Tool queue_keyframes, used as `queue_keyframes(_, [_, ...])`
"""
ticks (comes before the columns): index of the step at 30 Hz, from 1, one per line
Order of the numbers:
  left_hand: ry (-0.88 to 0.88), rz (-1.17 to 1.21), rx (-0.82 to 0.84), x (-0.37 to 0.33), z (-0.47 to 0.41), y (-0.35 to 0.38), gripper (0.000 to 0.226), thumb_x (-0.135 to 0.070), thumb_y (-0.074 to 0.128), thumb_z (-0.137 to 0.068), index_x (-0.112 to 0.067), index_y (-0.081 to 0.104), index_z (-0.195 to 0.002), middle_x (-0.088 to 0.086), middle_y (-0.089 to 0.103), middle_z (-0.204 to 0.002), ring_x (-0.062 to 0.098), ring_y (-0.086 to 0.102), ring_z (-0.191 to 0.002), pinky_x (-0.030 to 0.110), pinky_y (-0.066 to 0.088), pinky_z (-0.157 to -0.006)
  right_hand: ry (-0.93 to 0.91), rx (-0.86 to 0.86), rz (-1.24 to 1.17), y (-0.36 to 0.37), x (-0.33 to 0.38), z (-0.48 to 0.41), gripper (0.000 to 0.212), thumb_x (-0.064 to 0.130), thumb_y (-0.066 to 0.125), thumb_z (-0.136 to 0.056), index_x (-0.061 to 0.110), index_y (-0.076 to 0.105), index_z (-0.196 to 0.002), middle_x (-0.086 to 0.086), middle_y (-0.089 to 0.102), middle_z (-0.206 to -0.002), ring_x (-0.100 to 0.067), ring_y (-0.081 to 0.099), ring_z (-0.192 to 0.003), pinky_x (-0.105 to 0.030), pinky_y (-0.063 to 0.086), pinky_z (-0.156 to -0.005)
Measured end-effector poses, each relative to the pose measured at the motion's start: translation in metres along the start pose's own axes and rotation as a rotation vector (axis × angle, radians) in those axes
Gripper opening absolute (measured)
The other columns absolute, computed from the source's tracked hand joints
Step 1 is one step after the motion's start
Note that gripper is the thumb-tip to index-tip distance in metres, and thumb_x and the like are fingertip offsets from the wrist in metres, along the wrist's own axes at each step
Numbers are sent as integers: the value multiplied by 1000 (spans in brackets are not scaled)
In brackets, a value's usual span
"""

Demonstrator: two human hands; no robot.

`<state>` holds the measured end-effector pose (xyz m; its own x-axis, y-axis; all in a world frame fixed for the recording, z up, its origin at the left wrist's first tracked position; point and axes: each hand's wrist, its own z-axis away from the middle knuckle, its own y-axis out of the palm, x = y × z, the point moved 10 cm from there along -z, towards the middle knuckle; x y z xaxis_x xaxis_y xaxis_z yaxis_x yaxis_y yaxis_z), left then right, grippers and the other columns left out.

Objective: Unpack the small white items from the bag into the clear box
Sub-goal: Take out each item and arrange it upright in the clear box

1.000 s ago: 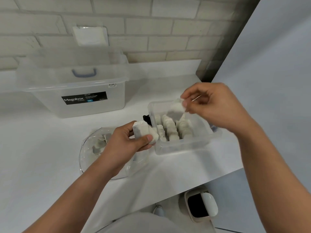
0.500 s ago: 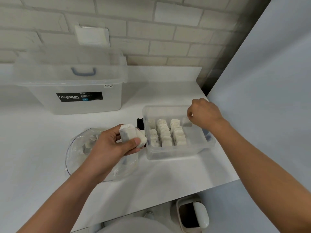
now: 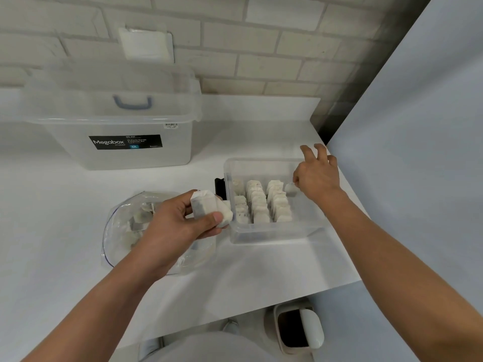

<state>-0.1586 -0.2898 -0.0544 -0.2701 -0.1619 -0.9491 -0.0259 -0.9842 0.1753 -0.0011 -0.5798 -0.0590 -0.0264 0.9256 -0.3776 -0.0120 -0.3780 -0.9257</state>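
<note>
While the right hand [image 3: 317,178] touches one white item [image 3: 289,188] far back in the clear box [image 3: 266,235], its fingers [image 3: 306,152] spread wide; pinching or not, cannot tell | left hand [image 3: 180,226] grips more white items [image 3: 209,209] above the bag [image 3: 122,231] | tip: stand it up beside the rows [image 3: 258,202], let go gently.

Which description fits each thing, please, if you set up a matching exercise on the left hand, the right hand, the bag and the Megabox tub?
Things
1. left hand
2. right hand
3. bag
4. Megabox tub

Descriptions
A. stands at the back by the brick wall
B. over the right side of the clear box, at a lone white item
C. grips several white items beside the clear box
D. lies on the counter, a few items inside

Pairs: 1-C, 2-B, 3-D, 4-A
</note>
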Motion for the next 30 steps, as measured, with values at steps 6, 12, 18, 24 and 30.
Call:
queue_keyframes(6, [-28, -61, 37, 5, 1, 9, 22, 0, 74, -87, -9, 73, -107, 11, 75, -107, 28, 76, -95, 33, 62, -81, -9, -13, 34, 1, 7, -4, 17, 29, 82, -80, 25, 78, -96, -5, 34, -159, -33, 27, -146, -46, 36, -110])
queue_keyframes(12, [-41, -55, 25, 6, 2, 9, 29, 0, 77, -85, -15, 72, -109, 10, 76, -102, 26, 75, -93, 32, 61, -80, -40, -156, -58, -12, 4, 3, 11, 29, 82, -82, 21, 81, -90, -6, 49, -150, -33, 41, -138, -49, 41, -104])
queue_keyframes(18, [-39, -35, 23, 4, 3, 14, 23, 0, 76, -85, -9, 67, -104, 11, 76, -100, 26, 76, -93, 34, 61, -84, 5, -339, -444, -56, -17, 43, 13, 30, 78, -89, 20, 81, -95, -5, 56, -143, -32, 46, -132, -50, 45, -102])
queue_keyframes(24, [18, -34, 56, -1, 2, 25, 19, 1, 73, -87, -7, 72, -104, 10, 75, -105, 23, 75, -94, 32, 61, -83, -147, -177, -1338, -104, 20, 115, 11, 32, 81, -85, 26, 81, -95, 14, 74, -100, -7, 69, -91, -24, 55, -80])
queue_keyframes(30, [22, -28, 105, 0, 3, 41, 24, 1, 73, -87, -9, 73, -109, 16, 72, -110, 27, 74, -99, 33, 60, -83, -273, 168, -1516, -91, 65, 138, 16, 18, 78, -89, 25, 80, -102, 11, 78, -98, -19, 73, -93, -37, 59, -93])
